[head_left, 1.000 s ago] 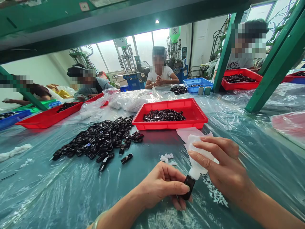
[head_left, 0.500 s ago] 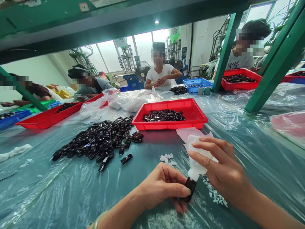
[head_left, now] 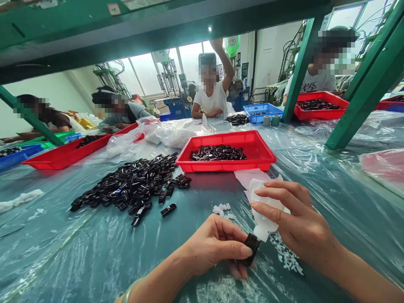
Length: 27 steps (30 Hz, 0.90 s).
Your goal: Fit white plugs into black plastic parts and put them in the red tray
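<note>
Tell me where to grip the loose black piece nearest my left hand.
Take the black piece by its two long sides, coming from above: it lies flat and slim, clear of the pile, so fingers fit either side.

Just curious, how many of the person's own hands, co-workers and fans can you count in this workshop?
Person's own hands: 2
Co-workers: 4
Fans: 2
Total: 8

black plastic part [head_left: 251,246] | lower end hidden | behind left hand [head_left: 214,248]
</note>
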Each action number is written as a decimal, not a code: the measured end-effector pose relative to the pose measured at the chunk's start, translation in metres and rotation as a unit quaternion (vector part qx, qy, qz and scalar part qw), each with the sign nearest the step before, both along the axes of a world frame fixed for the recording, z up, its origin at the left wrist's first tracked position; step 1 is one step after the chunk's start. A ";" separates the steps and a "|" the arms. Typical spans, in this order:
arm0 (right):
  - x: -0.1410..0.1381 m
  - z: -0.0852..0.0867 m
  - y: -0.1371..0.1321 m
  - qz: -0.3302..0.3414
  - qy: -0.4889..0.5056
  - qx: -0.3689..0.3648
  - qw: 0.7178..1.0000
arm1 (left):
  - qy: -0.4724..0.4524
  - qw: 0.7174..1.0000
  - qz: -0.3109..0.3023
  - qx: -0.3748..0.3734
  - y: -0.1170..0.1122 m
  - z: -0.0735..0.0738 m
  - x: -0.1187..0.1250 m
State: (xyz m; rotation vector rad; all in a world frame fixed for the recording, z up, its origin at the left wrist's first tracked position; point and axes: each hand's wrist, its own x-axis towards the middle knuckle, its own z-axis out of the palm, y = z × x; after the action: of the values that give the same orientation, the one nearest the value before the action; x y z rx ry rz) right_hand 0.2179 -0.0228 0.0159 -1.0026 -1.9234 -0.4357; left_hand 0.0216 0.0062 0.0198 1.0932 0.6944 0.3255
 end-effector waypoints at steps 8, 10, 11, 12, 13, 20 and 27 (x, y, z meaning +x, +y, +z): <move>-0.001 0.002 0.001 -0.017 -0.002 0.010 1.000 | -0.007 1.000 0.004 0.002 0.000 -0.002 0.000; -0.002 0.001 0.000 -0.020 0.003 0.010 1.000 | -0.007 1.000 0.003 0.002 0.000 -0.002 0.000; -0.002 0.001 0.000 -0.020 0.006 0.013 1.000 | -0.006 1.000 0.003 0.002 0.000 -0.002 0.000; -0.003 0.001 0.000 -0.019 0.009 0.016 1.000 | -0.006 1.000 0.003 0.003 0.000 -0.002 0.000; -0.003 0.001 0.000 -0.017 0.011 0.020 1.000 | -0.004 1.000 0.004 0.003 0.000 -0.002 0.000; -0.002 -0.001 0.001 -0.022 0.015 -0.006 1.000 | -0.004 1.000 0.007 0.005 0.001 -0.001 0.000; 0.013 -0.013 0.016 -0.099 0.157 -0.157 0.970 | -0.007 1.000 0.015 0.010 0.000 -0.002 0.000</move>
State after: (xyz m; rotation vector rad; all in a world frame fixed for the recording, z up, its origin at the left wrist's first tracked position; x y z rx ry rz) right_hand 0.2309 -0.0064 0.0026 -1.3886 -1.6397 -0.0735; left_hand 0.0214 0.0062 0.0183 1.0999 0.6968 0.3656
